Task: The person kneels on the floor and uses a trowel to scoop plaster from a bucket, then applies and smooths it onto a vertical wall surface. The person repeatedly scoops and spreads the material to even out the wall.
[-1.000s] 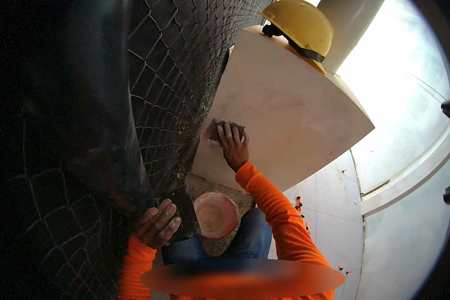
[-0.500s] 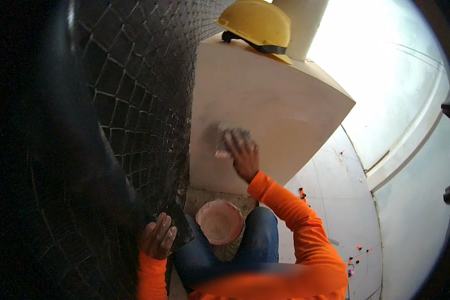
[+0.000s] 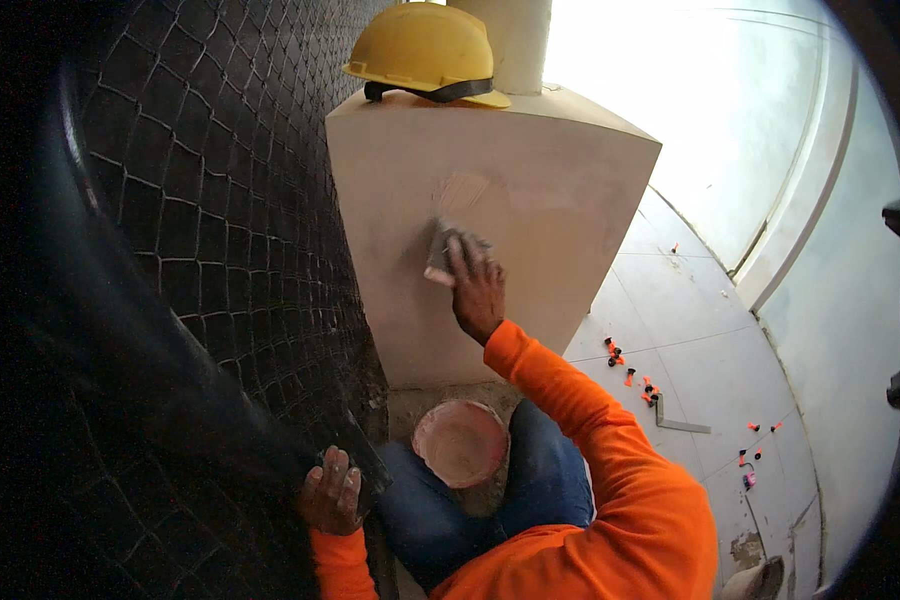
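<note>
My right hand (image 3: 478, 287) is closed on a small flat grey spreader (image 3: 438, 245), its edge pressed to the front face of a pale plastered block (image 3: 420, 335). Just above the spreader, a fresh streaky smear of paste (image 3: 462, 188) shows on that face. Low at the left, beside the mesh, my left hand (image 3: 332, 492) grips a dark flat plate (image 3: 372, 462); whitish residue coats its fingers. Between my knees stands a round reddish bucket (image 3: 419, 437) with pale brown paste (image 3: 462, 447) inside.
A yellow hard hat (image 3: 420, 50) rests on the block, near a pale post (image 3: 515, 40). Dark wire mesh (image 3: 230, 220) rises along the left. On the tiled floor (image 3: 660, 300) at right lie several orange-and-black clips (image 3: 650, 390) and an L-shaped metal piece (image 3: 682, 428).
My view has shifted, so the block and hard hat sit further left. The spreader has slid down the face, and a streaked smear now shows above it. My left hand still holds the plate.
</note>
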Demonstrator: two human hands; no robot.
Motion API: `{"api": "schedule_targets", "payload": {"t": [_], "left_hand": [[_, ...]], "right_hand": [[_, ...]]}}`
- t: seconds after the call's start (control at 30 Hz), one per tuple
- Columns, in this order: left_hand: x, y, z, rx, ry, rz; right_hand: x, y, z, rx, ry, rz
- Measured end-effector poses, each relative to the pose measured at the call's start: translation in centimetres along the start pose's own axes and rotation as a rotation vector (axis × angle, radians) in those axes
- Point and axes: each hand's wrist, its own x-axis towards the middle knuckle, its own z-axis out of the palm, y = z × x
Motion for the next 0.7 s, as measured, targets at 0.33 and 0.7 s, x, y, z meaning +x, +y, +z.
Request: {"api": "schedule_targets", "payload": {"t": [0.33, 0.7], "left_hand": [[1.1, 0.7, -0.6, 0.029, 0.046, -0.017], [0.4, 1.0, -0.5, 0.077, -0.058, -0.048]], "right_hand": [[8.6, -5.6, 0.2, 0.083, 0.085, 0.226], [2.9, -5.7, 4.3, -0.016, -0.072, -0.241]]}}
